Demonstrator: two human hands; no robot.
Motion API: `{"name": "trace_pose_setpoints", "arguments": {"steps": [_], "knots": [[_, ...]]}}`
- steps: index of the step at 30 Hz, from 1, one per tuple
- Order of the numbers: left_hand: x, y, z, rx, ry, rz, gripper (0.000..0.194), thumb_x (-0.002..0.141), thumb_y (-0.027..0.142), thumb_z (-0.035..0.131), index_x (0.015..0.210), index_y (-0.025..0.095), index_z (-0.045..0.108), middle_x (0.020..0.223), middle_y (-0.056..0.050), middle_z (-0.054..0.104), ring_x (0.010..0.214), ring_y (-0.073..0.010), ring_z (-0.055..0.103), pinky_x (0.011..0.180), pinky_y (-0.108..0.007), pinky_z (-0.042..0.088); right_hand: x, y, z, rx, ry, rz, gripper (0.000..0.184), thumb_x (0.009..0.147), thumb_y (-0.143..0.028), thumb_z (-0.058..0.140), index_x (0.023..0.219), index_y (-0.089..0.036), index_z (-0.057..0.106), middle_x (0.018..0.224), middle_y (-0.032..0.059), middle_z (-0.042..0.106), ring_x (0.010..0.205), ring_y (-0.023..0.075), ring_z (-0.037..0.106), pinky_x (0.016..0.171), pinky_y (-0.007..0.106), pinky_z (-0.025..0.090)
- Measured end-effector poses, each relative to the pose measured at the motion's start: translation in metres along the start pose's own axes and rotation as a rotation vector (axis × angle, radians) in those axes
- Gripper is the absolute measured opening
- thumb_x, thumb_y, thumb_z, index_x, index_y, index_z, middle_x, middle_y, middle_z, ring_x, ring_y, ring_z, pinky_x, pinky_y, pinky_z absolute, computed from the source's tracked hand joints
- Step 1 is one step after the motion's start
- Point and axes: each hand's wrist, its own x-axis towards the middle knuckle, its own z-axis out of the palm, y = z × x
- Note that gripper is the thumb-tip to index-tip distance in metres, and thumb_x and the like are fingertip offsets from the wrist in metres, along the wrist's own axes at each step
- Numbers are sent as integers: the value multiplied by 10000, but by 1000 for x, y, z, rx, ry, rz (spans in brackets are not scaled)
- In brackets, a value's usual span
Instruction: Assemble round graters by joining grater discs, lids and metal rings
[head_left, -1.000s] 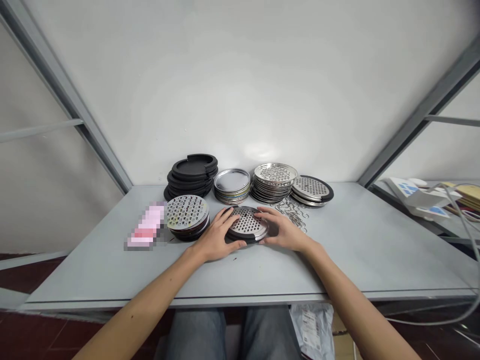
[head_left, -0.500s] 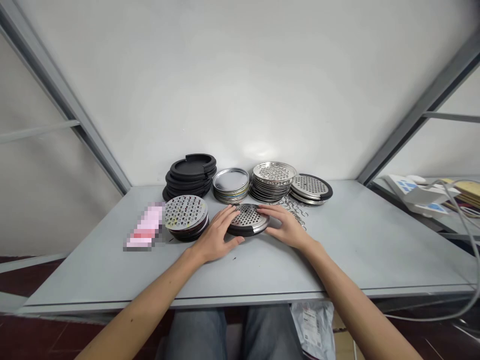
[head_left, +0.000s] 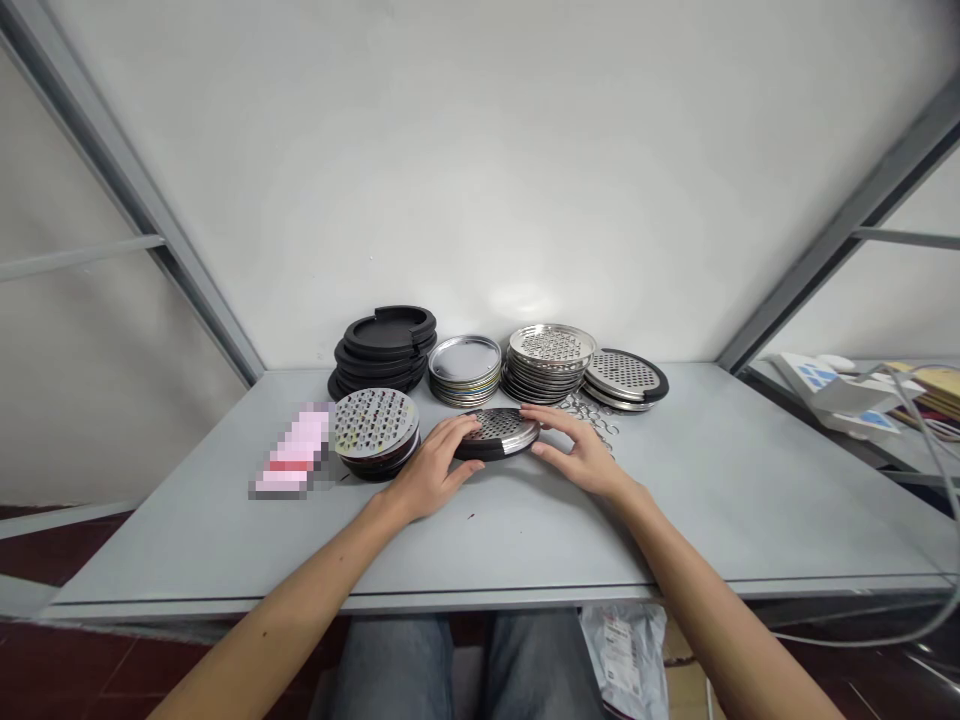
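Note:
Between my hands is a round perforated metal disc [head_left: 501, 425] with a black rim round part of its edge and bare metal at the front right. My left hand [head_left: 433, 462] grips its left side, fingers on top and thumb along the near edge. At the right edge, my right hand [head_left: 576, 452] holds it with fingertips on top and thumb low at the side. The disc tilts slightly; whether its underside touches the table is hidden. To the left of my left hand stands a stack of perforated discs [head_left: 376, 425] over black pieces. Small metal hooks [head_left: 600, 415] lie behind my right hand.
Along the wall stand notched black rings [head_left: 386, 345], plain metal lids [head_left: 465, 360], rimmed metal discs [head_left: 551, 345] and black-rimmed perforated discs [head_left: 626, 375]. A blurred pink item [head_left: 292, 455] lies at left on the grey table [head_left: 225, 540]. A white cable [head_left: 934, 460] hangs at right.
The disc has tilted a little, its near edge showing more metal at the front right. My fingers have shifted slightly along its edge; the stacks stay put.

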Motion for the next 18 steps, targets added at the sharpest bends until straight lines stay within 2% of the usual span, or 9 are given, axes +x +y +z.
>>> {"name": "trace_pose_setpoints", "arguments": {"steps": [7, 18], "knots": [[0, 1, -1, 37, -35, 13, 450, 912, 375, 505, 1318, 199, 428, 1365, -124, 482, 1312, -256, 395, 1098, -474, 339, 1, -3, 0, 19, -4, -2, 376, 845, -372, 603, 1205, -265, 621, 1298, 77, 588, 1220, 273, 524, 1049, 492, 396], [-1, -1, 1, 28, -37, 26, 407, 916, 355, 505, 1285, 191, 451, 1345, -117, 497, 1306, -238, 394, 1106, -461, 327, 0, -3, 0, 6, -20, -1, 375, 850, -341, 604, 1215, -257, 611, 1311, 78, 577, 1222, 255, 519, 1051, 460, 396]]}}
